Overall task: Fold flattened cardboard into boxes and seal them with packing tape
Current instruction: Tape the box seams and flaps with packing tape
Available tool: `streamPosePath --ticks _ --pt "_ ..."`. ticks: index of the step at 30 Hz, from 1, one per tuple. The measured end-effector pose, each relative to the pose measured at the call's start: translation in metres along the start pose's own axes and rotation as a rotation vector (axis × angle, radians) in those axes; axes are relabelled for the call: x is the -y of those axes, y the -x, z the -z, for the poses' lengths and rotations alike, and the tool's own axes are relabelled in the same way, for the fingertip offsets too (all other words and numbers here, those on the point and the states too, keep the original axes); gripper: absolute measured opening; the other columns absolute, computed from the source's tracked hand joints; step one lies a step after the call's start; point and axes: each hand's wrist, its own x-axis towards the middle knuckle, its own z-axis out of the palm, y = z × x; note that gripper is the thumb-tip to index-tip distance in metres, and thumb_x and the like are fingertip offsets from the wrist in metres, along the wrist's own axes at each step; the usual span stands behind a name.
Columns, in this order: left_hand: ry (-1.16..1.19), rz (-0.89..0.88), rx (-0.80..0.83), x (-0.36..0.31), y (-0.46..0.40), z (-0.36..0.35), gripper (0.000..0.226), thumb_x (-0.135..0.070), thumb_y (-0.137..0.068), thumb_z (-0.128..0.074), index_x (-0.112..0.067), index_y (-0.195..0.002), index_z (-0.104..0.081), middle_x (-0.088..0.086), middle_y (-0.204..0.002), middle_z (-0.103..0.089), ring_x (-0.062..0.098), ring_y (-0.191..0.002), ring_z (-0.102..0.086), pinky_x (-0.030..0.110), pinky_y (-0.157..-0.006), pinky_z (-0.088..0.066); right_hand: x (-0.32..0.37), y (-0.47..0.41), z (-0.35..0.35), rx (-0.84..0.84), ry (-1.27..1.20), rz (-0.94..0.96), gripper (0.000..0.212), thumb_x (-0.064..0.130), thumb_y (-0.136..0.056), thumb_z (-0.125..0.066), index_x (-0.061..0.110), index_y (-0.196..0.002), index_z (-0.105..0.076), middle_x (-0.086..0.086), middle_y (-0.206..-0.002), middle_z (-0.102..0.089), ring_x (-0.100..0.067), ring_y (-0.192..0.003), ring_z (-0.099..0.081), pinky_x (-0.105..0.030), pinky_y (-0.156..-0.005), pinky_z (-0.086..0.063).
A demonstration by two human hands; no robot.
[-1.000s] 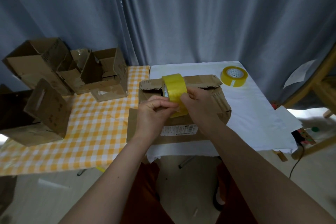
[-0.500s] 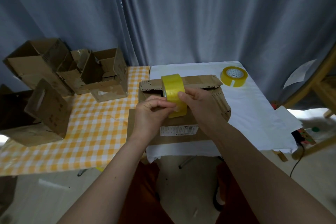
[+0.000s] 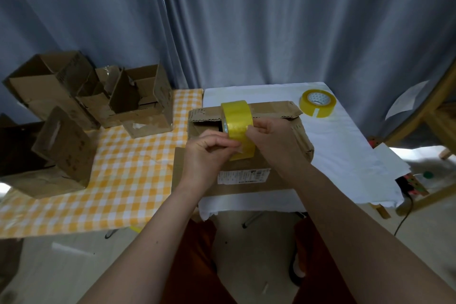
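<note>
Both hands were up over the cardboard box (image 3: 249, 155), w/ the yellow tape roll (image 3: 238, 123) held on edge between them. Right hand (image 3: 274, 140) had its fingers curled round the roll from the right side, thumb on the outer face. Left hand (image 3: 207, 150) was just left of the roll and a bit nearer the person, fingertips pinched together on the tape surface near the roll's lower front, prob at the loose end, but I couldn't tell for sure. So the roll sat mostly above and btwn the two grips, its top sticking up past both hands.

The box lay right under the hands, half on the white cloth (image 3: 340, 145) and half on the orange checked cloth (image 3: 118, 180), w/ its far flap (image 3: 271, 110) partly closed and a white label (image 3: 243, 176) on the near face. A second tape roll (image 3: 317, 103) lay flat behind the box to the right, well apart. A bunch of open boxes (image 3: 93, 96) stood left of the box.
</note>
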Motion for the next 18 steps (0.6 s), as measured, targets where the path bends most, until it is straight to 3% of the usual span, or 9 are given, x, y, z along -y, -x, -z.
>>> streamPosePath --ticks 5,10,15,18 --pt "-0.007 0.002 0.003 -0.0004 -0.0001 -0.0004 0.020 0.005 -0.068 -0.079 -0.013 -0.076 -0.074 0.006 -0.085 -0.067 0.004 -0.077 -0.063 0.015 -0.069 -0.052 -0.0005 0.0009 0.0025 0.028 0.009 0.003 0.021 0.011 -0.089 -0.052 0.008 -0.090 -0.073 -0.003 -0.079 -0.072 -0.006 -0.071 -0.065 -0.029 -0.072 -0.054" --pt "-0.004 0.002 0.014 0.0004 -0.0005 0.0023 0.021 0.005 -0.068 -0.079 -0.015 -0.072 -0.074 0.005 -0.086 -0.068 0.006 -0.080 -0.065 0.016 -0.069 -0.052 -0.0025 0.0043 0.0085 0.041 0.003 -0.005 0.023 0.013 -0.090 -0.052 0.017 -0.094 -0.075 -0.008 -0.087 -0.071 -0.021 -0.084 -0.064 -0.036 -0.079 -0.053" --pt "-0.008 -0.005 0.030 -0.0023 -0.0008 0.0008 0.020 0.005 -0.069 -0.079 -0.015 -0.072 -0.074 0.003 -0.084 -0.067 0.003 -0.077 -0.064 0.016 -0.068 -0.052 0.0011 0.0084 0.0047 -0.018 -0.097 -0.051 0.015 0.020 -0.090 -0.061 0.028 -0.084 -0.073 0.005 -0.082 -0.074 -0.012 -0.081 -0.069 -0.033 -0.081 -0.056" --pt "-0.009 0.007 0.022 -0.0023 0.0004 0.0004 0.021 0.004 -0.068 -0.080 -0.016 -0.070 -0.074 0.000 -0.082 -0.067 0.004 -0.077 -0.064 0.017 -0.069 -0.052 0.0009 0.0070 0.0003 -0.045 -0.105 -0.081 0.016 0.014 -0.088 -0.059 0.014 -0.084 -0.075 -0.009 -0.083 -0.073 -0.025 -0.083 -0.068 -0.043 -0.081 -0.055"
